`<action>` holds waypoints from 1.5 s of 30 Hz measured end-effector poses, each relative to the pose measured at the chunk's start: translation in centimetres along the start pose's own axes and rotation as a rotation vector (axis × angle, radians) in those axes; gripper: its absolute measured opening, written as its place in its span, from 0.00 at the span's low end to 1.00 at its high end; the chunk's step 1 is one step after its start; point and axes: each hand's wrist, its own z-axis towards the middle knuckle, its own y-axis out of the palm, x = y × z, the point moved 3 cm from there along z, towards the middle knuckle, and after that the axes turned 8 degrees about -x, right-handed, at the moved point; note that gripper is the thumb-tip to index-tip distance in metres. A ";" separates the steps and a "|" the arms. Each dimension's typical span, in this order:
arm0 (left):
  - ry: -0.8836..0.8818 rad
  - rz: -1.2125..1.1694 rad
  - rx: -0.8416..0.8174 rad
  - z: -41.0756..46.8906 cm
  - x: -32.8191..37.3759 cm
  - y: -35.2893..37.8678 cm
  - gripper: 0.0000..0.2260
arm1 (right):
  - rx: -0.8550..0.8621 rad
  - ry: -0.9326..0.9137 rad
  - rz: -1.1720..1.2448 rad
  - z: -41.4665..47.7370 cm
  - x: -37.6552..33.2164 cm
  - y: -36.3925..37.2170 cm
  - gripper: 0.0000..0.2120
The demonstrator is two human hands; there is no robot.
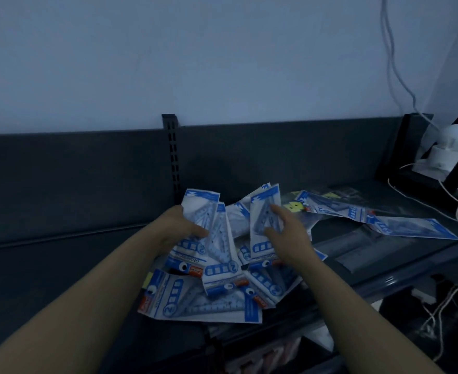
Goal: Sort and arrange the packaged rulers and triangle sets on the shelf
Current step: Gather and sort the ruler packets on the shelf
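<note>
Two packs [199, 209] edge-gripped: left hand [180, 229], right hand [287, 230].

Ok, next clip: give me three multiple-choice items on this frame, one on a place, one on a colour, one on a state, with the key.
1. Where is the white round device?
A. far right, beyond the packs
B. far left
C. in the middle of the pile

2. The packs' print is mainly:
A. red and black
B. blue and white
C. green

3. The left hand:
A. hangs empty
B. grips a triangle-set pack
C. lies flat on bare metal

Key: 1 A, it stands at the right edge of the view. 2 B, blue bands on white show on every pack. 3 B, the fingers curl round a raised pack.
</note>
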 end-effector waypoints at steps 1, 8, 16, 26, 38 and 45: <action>-0.007 -0.006 -0.009 -0.4 -0.1 0.2 0.28 | -0.036 -0.022 -0.029 0.2 -0.3 0.3 0.26; -0.017 -0.054 -0.007 -1.3 -1.4 0.0 0.39 | -0.237 0.033 -0.200 1.6 -0.8 1.9 0.26; -0.073 -0.118 0.059 -2.3 -2.2 -4.0 0.28 | -0.162 0.145 -0.411 1.3 1.0 -1.1 0.25; 0.022 -0.389 0.113 -3.3 -1.6 -2.7 0.16 | -0.175 0.044 0.162 -0.5 -4.0 3.1 0.27; 0.190 -0.616 0.331 -9.7 -4.4 -8.2 0.19 | -0.233 0.042 0.401 -2.4 -8.7 10.2 0.39; 0.140 -0.601 0.425 -16.2 -8.2 -14.3 0.22 | -0.360 -0.086 0.468 -5.0 -16.2 17.5 0.37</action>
